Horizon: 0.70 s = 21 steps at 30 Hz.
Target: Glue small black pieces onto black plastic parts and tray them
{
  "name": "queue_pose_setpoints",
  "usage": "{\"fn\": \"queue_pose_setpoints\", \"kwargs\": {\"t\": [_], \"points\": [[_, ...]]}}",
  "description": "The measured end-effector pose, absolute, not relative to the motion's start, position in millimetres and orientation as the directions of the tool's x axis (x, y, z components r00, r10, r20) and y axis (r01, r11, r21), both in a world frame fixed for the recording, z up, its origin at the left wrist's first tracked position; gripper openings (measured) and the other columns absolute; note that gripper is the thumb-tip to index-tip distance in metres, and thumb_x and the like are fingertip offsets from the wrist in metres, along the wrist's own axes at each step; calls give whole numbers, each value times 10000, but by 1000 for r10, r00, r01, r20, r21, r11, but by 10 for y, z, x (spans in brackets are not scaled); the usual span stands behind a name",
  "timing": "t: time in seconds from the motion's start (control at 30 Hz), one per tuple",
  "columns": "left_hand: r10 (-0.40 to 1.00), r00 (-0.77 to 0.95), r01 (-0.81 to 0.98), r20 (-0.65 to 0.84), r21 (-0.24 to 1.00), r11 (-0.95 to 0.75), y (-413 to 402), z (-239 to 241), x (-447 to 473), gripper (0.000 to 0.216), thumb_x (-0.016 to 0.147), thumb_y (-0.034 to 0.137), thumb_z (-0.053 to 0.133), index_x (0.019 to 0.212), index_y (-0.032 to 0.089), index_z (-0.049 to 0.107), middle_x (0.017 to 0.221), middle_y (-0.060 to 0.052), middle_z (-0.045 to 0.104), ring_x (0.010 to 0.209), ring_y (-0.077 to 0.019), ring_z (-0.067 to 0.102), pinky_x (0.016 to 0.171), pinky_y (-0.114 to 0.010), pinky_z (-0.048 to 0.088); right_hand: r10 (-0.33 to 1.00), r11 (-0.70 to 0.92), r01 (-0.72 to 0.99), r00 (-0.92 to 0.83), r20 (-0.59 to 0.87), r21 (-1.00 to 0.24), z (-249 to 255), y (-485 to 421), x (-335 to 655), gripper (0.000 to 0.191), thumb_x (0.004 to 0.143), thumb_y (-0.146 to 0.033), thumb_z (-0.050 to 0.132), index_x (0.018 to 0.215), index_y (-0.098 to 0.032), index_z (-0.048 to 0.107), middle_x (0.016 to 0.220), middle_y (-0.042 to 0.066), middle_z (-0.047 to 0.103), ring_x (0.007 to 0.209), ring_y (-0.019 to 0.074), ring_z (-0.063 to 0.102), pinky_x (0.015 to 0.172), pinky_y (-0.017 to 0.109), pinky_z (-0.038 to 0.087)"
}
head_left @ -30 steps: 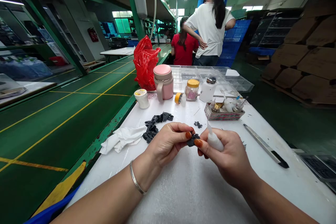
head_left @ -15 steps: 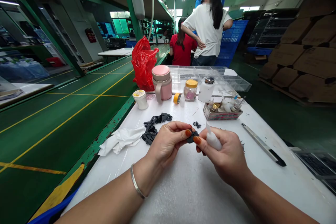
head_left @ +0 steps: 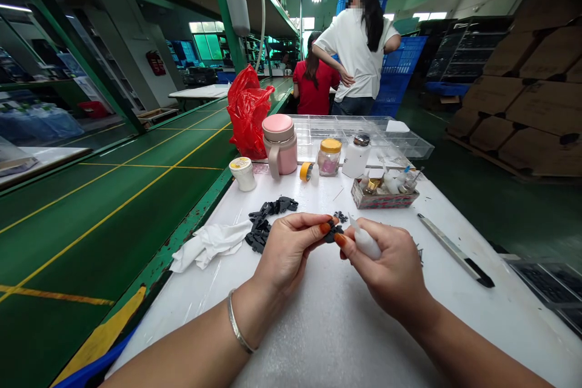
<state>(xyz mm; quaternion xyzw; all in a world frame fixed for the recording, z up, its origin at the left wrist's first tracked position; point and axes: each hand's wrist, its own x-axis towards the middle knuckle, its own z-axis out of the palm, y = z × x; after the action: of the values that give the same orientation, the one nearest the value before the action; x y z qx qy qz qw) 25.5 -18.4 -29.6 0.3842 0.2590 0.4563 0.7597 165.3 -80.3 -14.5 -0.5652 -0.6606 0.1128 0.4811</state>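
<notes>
Between the fingertips of my left hand is a small black plastic part, held above the white table. My right hand has its fingers wrapped round a white squeeze bottle with a narrow nozzle that points up and to the left. The right thumb and fingertip also meet the black part's right edge. Just beyond the hands lies a little cluster of small dark rings. A heap of similar black parts rests left of my left hand, beside a crumpled white cloth.
Tweezers lie at the right. Further back stand a box of small bottles, a white bottle, a yellow-lidded jar, yellow tape, a pink mug and a white tub. Two people are beyond the clear divided tray.
The squeeze bottle has tipped further left, its nozzle now slanting nearer the black part. Both hands otherwise keep nearly the same place and hold.
</notes>
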Motion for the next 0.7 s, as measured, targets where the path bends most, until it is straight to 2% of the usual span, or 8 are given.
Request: {"fn": "queue_pose_setpoints", "kwargs": {"t": [0.33, 0.7], "points": [[920, 389, -412, 48, 903, 127, -188, -295, 246, 113, 699, 159, 792, 811, 149, 777, 916, -73, 746, 816, -155, 667, 772, -243, 529, 815, 346, 715, 92, 572, -607, -147, -807, 1638, 265, 829, -217, 584, 568, -177, 563, 485, -37, 508, 440, 98, 444, 471, 227, 317], [921, 384, -397, 73, 913, 93, -213, -267, 248, 103, 699, 166, 786, 802, 159, 785, 928, -85, 744, 867, -191, 665, 833, -290, 517, 832, 321, 700, 114, 542, -638, -126, -820, 1623, 249, 820, -209, 578, 572, -191, 562, 491, -26, 533, 440, 112, 461, 464, 236, 329]]}}
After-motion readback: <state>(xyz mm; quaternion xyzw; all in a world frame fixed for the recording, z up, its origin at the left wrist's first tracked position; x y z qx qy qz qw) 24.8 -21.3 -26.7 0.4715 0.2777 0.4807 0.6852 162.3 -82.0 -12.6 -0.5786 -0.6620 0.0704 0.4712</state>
